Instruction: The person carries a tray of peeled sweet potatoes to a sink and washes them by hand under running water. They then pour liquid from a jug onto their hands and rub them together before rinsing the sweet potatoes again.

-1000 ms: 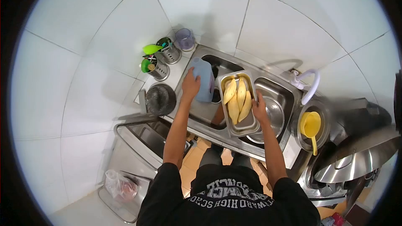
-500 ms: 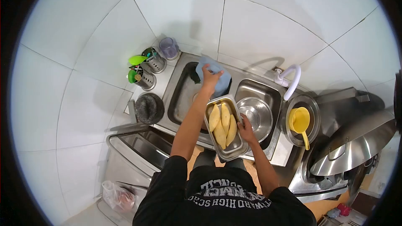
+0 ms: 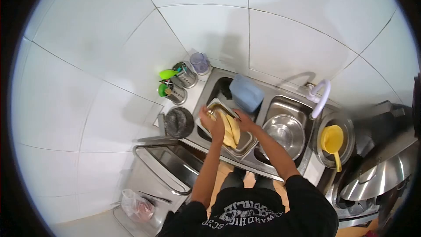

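Observation:
A rectangular metal tray [image 3: 244, 150] holds several yellow bananas [image 3: 234, 129] and sits tilted over the left sink basin. My left hand [image 3: 212, 122] is closed at the tray's left side, partly covering the bananas; its fingertips are slightly blurred. On the opposite long side, my right hand [image 3: 245, 121] grips the rim with its fingers curled over it. Just beyond the tray, a blue plastic container [image 3: 247, 93] lies in the far part of the left basin, apart from both hands.
A metal bowl [image 3: 284, 136] occupies the right basin beneath a white faucet [image 3: 322, 96]. Right of it, a yellow dipper [image 3: 332, 139] rests in another bowl, near a large lid [image 3: 381, 180]. A stone mortar [image 3: 178, 123], utensil holders [image 3: 176, 95] and a purple cup [image 3: 200, 63] stand left.
My left hand has let go of the blue container and come to the tray. The tray has moved away from my body, over the left basin, with my right hand still on it.

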`<state>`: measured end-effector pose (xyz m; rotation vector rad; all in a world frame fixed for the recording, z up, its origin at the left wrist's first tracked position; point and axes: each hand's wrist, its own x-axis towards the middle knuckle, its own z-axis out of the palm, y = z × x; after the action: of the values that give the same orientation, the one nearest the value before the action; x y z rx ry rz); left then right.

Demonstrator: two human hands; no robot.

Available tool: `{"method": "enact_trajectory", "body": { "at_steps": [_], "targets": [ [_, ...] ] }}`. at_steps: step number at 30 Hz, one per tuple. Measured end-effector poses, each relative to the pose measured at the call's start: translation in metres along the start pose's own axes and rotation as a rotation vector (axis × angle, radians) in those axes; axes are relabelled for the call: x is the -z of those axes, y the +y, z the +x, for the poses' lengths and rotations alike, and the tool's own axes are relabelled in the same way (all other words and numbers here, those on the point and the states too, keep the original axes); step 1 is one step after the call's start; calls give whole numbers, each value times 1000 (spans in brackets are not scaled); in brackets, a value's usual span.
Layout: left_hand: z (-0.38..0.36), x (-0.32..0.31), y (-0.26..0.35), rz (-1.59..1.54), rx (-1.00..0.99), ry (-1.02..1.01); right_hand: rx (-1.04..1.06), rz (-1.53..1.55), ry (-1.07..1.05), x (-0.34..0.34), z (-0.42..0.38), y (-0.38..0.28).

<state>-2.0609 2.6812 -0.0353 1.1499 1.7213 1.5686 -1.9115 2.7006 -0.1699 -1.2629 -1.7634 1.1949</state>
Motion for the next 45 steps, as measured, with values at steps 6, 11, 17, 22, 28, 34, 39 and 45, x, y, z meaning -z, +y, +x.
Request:
{"method": "enact_trajectory", "body": {
  "at_steps": [6, 11, 17, 22, 28, 34, 39, 45],
  "targets": [
    [-44, 53, -107, 5, 945, -157, -28, -170, -319, -17, 79, 25],
    [-58, 37, -141, -266, 999, -181, -261, -261, -450, -11, 84, 7],
    [-75, 34, -167, -228, 985, -141, -150, -321, -312, -23, 66, 39],
    [-71, 35, -153, -172, 982, -169, -286, -304, -357, -10, 60, 14],
    [-65, 24, -131, 675, 10, -133, -257, -343, 17, 18, 1, -26],
    [-32, 2, -119, 1136, -200, -806, -104, -214, 464, 41, -174, -45],
    [-40, -4, -147, 1191, -224, -977, -426, -84, 662, 46, -320, -59],
    [-49, -15, -145, 1213, -148, -968, -576, 12, 825, 39, -375, -66]
  ]
}}
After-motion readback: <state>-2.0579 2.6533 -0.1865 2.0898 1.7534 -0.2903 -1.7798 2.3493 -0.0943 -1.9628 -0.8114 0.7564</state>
